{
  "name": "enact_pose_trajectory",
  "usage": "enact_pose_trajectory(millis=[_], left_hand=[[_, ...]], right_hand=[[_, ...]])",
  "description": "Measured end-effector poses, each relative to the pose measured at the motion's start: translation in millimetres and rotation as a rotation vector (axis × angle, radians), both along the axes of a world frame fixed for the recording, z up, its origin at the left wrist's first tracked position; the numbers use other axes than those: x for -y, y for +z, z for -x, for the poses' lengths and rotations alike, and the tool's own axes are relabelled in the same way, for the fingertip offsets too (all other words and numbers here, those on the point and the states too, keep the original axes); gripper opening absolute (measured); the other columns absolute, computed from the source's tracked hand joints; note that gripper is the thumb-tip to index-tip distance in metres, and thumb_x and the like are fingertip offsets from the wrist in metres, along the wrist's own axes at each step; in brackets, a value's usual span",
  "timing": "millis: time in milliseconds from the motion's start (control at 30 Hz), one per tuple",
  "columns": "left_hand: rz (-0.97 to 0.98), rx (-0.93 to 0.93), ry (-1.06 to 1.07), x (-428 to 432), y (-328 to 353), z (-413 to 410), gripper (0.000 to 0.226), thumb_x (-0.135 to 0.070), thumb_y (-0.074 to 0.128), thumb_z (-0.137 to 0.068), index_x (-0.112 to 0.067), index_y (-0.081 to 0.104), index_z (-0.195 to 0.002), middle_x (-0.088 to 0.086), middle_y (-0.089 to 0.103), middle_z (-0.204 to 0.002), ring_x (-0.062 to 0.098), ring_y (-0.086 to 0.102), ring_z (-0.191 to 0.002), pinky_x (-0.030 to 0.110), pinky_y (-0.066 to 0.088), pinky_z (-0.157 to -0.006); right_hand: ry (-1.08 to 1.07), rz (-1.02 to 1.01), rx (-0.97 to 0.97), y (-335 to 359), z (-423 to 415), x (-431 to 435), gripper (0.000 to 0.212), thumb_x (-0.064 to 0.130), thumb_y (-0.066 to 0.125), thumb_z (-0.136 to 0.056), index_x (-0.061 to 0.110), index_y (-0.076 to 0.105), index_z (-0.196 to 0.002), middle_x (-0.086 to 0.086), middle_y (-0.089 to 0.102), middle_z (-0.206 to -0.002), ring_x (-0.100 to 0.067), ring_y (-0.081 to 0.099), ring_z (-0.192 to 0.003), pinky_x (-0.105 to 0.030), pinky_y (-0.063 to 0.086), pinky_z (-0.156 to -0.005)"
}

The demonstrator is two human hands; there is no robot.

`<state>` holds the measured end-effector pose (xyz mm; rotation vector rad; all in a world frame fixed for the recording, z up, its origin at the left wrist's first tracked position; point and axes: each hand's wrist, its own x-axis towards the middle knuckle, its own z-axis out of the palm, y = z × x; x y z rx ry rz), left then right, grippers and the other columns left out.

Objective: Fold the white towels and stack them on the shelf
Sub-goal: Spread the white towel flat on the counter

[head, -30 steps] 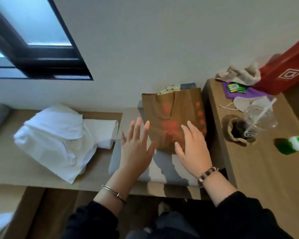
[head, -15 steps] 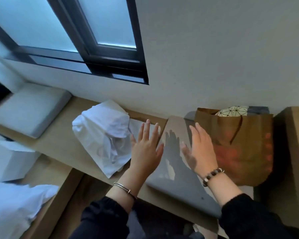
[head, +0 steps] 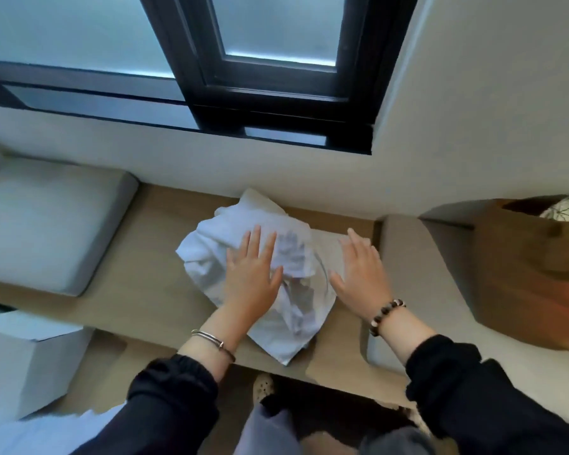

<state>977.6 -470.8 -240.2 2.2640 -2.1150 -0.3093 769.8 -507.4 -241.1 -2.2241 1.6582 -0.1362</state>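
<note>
Hands (head: 253,284) (head: 358,277) now over the crumpled towel (head: 207,251)

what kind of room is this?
Probably a bedroom or hotel room: a wooden bench with a grey cushion under a dark-framed window, and a crumpled white towel on it.

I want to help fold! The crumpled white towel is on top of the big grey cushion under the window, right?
Not quite. The head view shows the crumpled white towel on the wooden bench under the window, beside the big grey cushion.
</note>
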Motion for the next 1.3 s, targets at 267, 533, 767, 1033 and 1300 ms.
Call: enact_pose_trajectory(millis=[267, 533, 767, 1033, 1300], left_hand=[[-0.182, -0.458, 0.247, 21.7, -63.4, -81.7, 0.070, -0.022, 0.050, -0.091, -0.017, 0.015, -0.151, 0.009, 0.011, -0.158, 0.024, 0.010, -0.145, 0.048, 0.018, -0.115], [-0.175, -0.233, 0.224, 56.7, -168.3, -101.1, 0.076, -0.018, 0.049, -0.087, -0.028, 0.009, -0.151, 0.008, -0.001, -0.159, 0.029, -0.002, -0.146, 0.053, 0.014, -0.113], [-0.171, 0.028, -0.138, 99.3, -245.4, -127.0, 0.068, -0.027, 0.042, -0.097, -0.027, 0.003, -0.152, 0.003, -0.001, -0.160, 0.028, -0.005, -0.146, 0.048, 0.014, -0.112], [0.306, -0.113, -0.179, 109.2, -265.1, -135.9, 0.049, 0.007, 0.078, -0.066, -0.006, 0.069, -0.113, 0.018, 0.064, -0.119, 0.044, 0.060, -0.108, 0.047, 0.057, -0.070], [0.316, -0.122, -0.168, 138.0, -202.8, -133.1, 0.031, 0.010, 0.083, -0.048, -0.011, 0.067, -0.066, 0.003, 0.066, -0.065, 0.021, 0.065, -0.059, 0.023, 0.041, -0.032]], right_hand=[[-0.015, -0.064, -0.044, -37.7, -80.2, 13.1, 0.066, 0.040, 0.046, -0.093, 0.009, 0.026, -0.147, -0.013, 0.019, -0.156, -0.025, 0.018, -0.143, -0.037, 0.013, -0.117], [-0.018, -0.192, -0.090, -129.2, -123.5, 45.2, 0.071, 0.042, 0.052, -0.090, 0.014, 0.022, -0.148, -0.008, 0.016, -0.157, -0.023, 0.016, -0.144, -0.036, 0.015, -0.118], [0.031, -0.259, -0.153, -209.2, -142.7, 68.6, 0.089, 0.056, 0.052, -0.088, 0.021, 0.001, -0.152, -0.004, -0.008, -0.160, -0.021, 0.000, -0.147, -0.041, 0.006, -0.118], [0.045, -0.378, -0.077, -272.1, -170.1, 103.2, 0.078, 0.046, 0.046, -0.095, 0.034, -0.008, -0.151, 0.003, -0.015, -0.159, -0.017, -0.009, -0.147, -0.047, 0.008, -0.116], [-0.100, -0.256, 0.240, -224.0, -168.4, 116.5, 0.055, 0.000, 0.043, -0.094, 0.023, 0.041, -0.143, 0.001, 0.026, -0.156, -0.015, 0.020, -0.144, -0.037, 0.009, -0.117]])
